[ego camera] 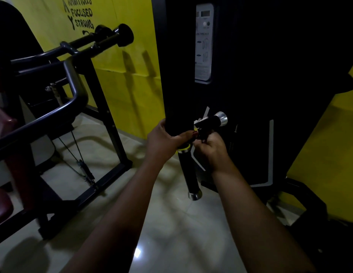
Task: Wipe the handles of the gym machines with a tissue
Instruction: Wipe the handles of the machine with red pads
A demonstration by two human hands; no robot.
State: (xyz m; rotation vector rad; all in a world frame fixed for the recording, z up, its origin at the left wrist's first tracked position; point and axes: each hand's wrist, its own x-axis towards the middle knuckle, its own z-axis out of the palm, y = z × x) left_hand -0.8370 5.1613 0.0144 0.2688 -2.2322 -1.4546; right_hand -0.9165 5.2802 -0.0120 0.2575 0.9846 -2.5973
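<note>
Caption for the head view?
Left hand grips the top of the long handle; right hand grips under the short handle.

Red nail polish (195,133) on left hand (163,143)

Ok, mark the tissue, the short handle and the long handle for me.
tissue (198,121), head view, white crumpled edge.
short handle (211,121), head view, middle of its black grip.
long handle (188,172), head view, middle of its black grip.

Two hands (163,138) (210,149), two chrome-capped handles (189,170) (213,121), one tissue (199,121), two machines (77,91) (270,75).
</note>
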